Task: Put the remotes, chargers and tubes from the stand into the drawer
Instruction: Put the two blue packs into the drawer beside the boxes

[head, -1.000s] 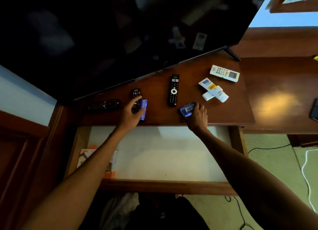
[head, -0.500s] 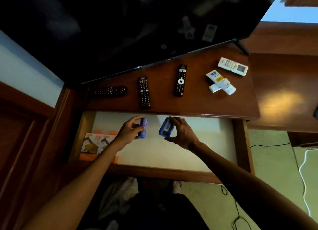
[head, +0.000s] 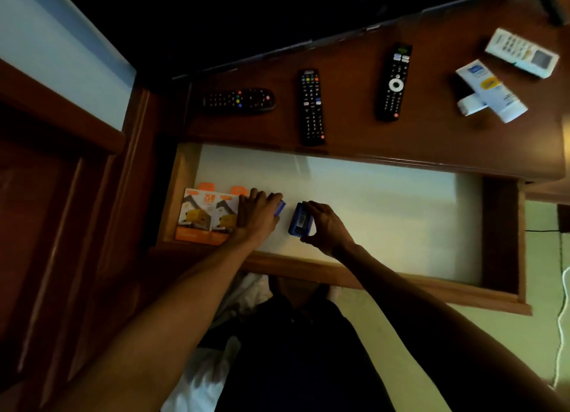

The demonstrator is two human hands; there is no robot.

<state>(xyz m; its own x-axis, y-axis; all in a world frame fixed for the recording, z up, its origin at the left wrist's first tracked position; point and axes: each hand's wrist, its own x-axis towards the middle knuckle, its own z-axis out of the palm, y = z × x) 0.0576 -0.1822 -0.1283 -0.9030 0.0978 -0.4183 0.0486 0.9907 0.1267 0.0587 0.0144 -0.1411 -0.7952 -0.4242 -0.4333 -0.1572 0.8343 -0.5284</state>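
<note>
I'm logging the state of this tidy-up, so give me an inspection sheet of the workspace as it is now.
Surface: wooden stand under a television; open drawer with a pale lining below it.
Job's things: three black remotes, a white remote and two white tubes lie on the stand; two blue chargers are in the drawer.
Clutter: orange boxes at the drawer's left end.
Hands: left hand covers one charger; right hand grips the other.
Cables: a dark cable and a white cable on the floor at right.
Surroundings: pale wall, greenish floor, wooden panelling at left.
</note>
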